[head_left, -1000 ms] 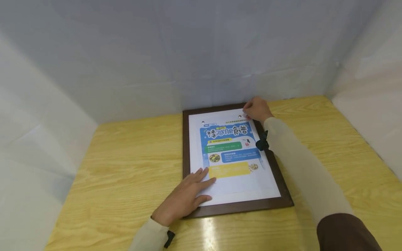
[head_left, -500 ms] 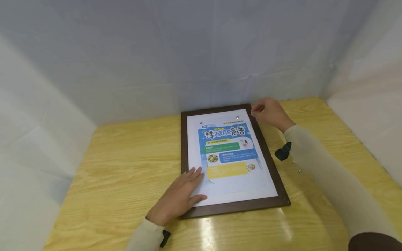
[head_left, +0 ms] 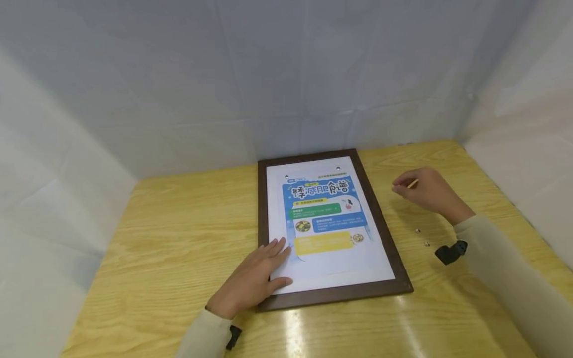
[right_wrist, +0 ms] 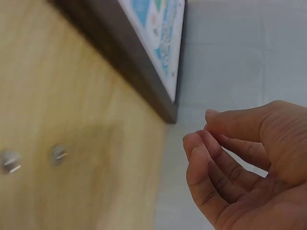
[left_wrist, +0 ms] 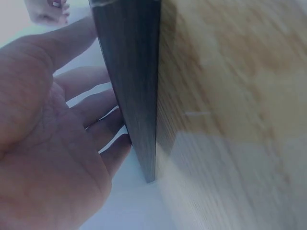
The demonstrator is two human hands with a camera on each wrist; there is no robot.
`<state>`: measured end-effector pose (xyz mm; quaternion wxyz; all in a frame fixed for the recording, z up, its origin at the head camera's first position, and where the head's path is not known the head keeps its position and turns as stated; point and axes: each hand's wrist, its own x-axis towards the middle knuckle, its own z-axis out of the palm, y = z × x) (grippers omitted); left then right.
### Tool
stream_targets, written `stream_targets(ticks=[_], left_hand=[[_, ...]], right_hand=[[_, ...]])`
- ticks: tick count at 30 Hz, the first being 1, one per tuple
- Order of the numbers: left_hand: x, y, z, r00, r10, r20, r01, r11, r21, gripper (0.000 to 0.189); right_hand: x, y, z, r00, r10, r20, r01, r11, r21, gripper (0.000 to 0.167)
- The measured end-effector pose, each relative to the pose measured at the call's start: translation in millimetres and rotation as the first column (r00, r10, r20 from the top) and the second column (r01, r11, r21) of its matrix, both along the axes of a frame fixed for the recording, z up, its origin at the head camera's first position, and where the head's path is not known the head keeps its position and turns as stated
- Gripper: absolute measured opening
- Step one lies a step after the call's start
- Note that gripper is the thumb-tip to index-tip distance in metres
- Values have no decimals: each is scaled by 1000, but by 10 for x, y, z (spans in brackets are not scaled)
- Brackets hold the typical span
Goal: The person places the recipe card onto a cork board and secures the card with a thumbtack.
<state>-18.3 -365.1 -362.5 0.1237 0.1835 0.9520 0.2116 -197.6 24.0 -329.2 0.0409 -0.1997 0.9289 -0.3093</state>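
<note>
A dark-brown framed board [head_left: 335, 297] lies on the table with a printed sheet [head_left: 358, 266] on it, coloured blue, green and yellow. Near the sheet's top sit two small silver pins, a left pin [head_left: 286, 176] and a right pin [head_left: 337, 168]. My left hand [head_left: 250, 281] rests, fingers spread, on the lower left of sheet and frame. To the right of the board my right hand [head_left: 427, 191] hovers over the table. Its fingers are loosely curled, and nothing shows between them in the right wrist view.
Two more silver pins, a nearer one [head_left: 427, 243] and a farther one [head_left: 418, 230], lie on the wooden table [head_left: 188, 238] right of the board. A pale sheeted wall [head_left: 201, 89] stands behind, with others at both sides.
My right hand has moved from the board's top right corner to the right and nearer, over the table. Both table pins have come into view. My left hand has barely shifted.
</note>
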Motion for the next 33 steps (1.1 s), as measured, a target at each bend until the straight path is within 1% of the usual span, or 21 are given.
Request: stream_targets(ticks=[3,8,11,15,19,22,26,30,33], left_hand=[[0,-3,-7,1000,0,1,0,1000,0,66],[-19,5,-11,1000,-5,3,5,1000,-10,67],[-22,6,-7,1000,-6,1,6,1000,-12,66],[-18,4,-4,1000,-6,-2,6,1000,-7,66],[-13,4,-13,1000,-1,-12,1,1000,-19,66],[-11,2,-27,999,2,-35,-3,999,-43,64],[-14,0,-37,998,3,-59,-6,999,-54,63],[-20,4,-30,999,1,-53,-4,999,-43,62],[-22,10,-21,999,-1,-49,-1,999,-39,63]], right_hand=[[135,180,-111,1000,7,10,-7,1000,12,28],[343,449,-268,999,-10,33,9,1000,23,30],[433,548,-345,998,-23,62,21,999,30,32],[514,604,-442,996,-13,93,10,1000,28,29],[559,604,-515,994,-4,111,2,1000,21,27],[559,588,-546,994,-6,110,3,1000,26,27],[551,580,-561,994,-10,108,7,1000,28,21],[556,583,-557,993,-11,114,8,1000,22,15],[558,583,-552,994,-13,112,11,1000,18,14]])
